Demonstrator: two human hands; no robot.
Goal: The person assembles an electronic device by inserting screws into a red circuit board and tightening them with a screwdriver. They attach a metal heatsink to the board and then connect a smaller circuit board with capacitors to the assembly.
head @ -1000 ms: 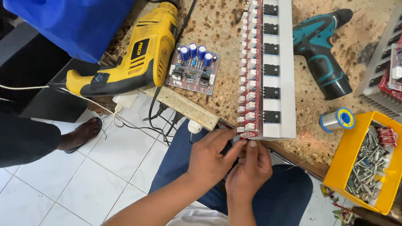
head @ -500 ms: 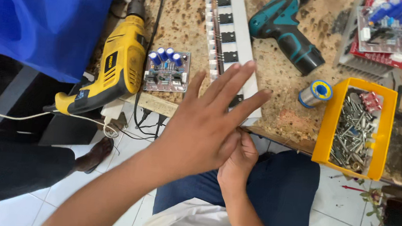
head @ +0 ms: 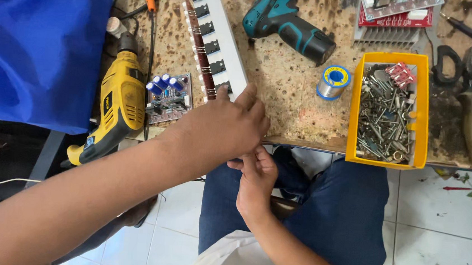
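My left hand (head: 222,130) reaches across the table edge, and its fingers lie close together over the near end of a long white bar (head: 221,33) that carries a row of black transistors. The palm hides how it grips the bar. My right hand (head: 255,179) sits just below it, over my lap in blue trousers, with the fingers curled in. Nothing is visible in that hand. A small circuit board with blue capacitors (head: 167,96) lies left of the bar.
A yellow corded drill (head: 116,103) lies at the left next to a blue cloth (head: 35,38). A teal cordless drill (head: 289,24) and a solder spool (head: 333,81) lie beyond the bar. A yellow bin of screws (head: 355,111) overhangs the table edge. Hand tools lie at the far right.
My left hand was spread wide in the air; it has come down and closed over the bar's near end. The view has shifted, so the table appears further right.
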